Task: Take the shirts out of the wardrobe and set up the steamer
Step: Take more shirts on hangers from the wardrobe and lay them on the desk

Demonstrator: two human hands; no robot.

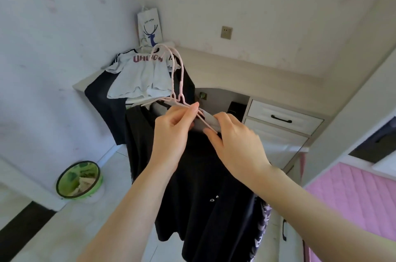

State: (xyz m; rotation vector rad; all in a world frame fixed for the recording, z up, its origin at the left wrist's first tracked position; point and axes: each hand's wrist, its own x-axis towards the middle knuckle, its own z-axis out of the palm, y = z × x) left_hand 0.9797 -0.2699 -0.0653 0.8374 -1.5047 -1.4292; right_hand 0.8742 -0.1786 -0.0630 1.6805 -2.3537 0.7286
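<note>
Support: pale tiled floor [64,231].
On floor: round green basin [79,180] at 8 o'clock, dark rim, light scraps inside.
Desk: pale corner desk top [246,68] at 1 o'clock.
On desk: contents cannot be told.

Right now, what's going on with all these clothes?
A person is sorting shirts on hangers. Both hands are up at the neck of a black shirt: the left hand pinches the pink hangers and the right hand grips the collar end beside it. Behind, a white shirt with red lettering hangs at the desk corner, over another dark garment. A green bin stands on the floor. No steamer is in view.
</note>
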